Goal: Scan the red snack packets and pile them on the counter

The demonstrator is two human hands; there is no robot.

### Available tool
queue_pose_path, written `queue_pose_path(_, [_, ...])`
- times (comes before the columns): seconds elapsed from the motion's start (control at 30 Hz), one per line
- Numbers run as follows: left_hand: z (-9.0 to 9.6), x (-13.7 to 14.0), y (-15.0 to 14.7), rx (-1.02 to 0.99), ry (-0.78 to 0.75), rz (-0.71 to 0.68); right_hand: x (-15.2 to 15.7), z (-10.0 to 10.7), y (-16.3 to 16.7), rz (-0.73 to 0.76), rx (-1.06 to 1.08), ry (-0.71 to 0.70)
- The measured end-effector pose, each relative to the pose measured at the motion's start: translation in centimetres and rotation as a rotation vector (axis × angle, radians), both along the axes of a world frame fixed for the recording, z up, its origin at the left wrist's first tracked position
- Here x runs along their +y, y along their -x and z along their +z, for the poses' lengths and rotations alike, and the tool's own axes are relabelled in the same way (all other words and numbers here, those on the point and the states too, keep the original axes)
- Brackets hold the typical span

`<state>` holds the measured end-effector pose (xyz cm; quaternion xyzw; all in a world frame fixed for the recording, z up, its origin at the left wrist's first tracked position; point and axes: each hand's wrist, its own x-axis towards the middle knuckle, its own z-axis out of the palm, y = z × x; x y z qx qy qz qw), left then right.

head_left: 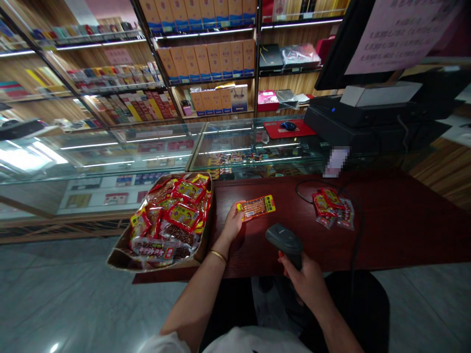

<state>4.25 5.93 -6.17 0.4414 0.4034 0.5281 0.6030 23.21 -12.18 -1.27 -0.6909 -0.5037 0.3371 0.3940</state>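
My left hand (233, 221) grips the left end of a yellow and orange snack packet (257, 208) with a clear window, just over the dark red counter. In my right hand (307, 279) is a dark barcode scanner (285, 239), my fingers wrapped round its handle and its head tilted toward the packet. Scanner and packet are a short gap apart. Left of my left arm, a cardboard box (206, 240) is heaped with red and yellow snack packets (183, 215). A small pile of similar packets (331, 205) lies on the counter to the right.
The dark red counter (243, 255) borders a glass display case (235, 137) at the back. A black cable (356, 245) runs down the counter's right side. Behind it stand a black terminal (368, 122) and a monitor (331, 54). A mouse (288, 126) rests on a red mat (270, 130).
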Motion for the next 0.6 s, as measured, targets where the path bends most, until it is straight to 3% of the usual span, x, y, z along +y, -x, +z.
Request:
queue_pose_path(0.4, [0.9, 0.0, -1.0, 0.031, 0.048, 0.023, -0.6, 0.4, -1.1, -0.085, 0.038, -0.017])
queue_pose_path(0.5, [1.1, -0.1, -3.5, -0.078, 0.151, 0.004, -1.4, 1.1, -2.1, -0.139, 0.054, -0.071])
queue_pose_path(0.6, [1.5, -0.2, -8.5, -0.205, 0.243, -0.111, -2.3, 1.8, -3.1, -0.202, 0.100, -0.091])
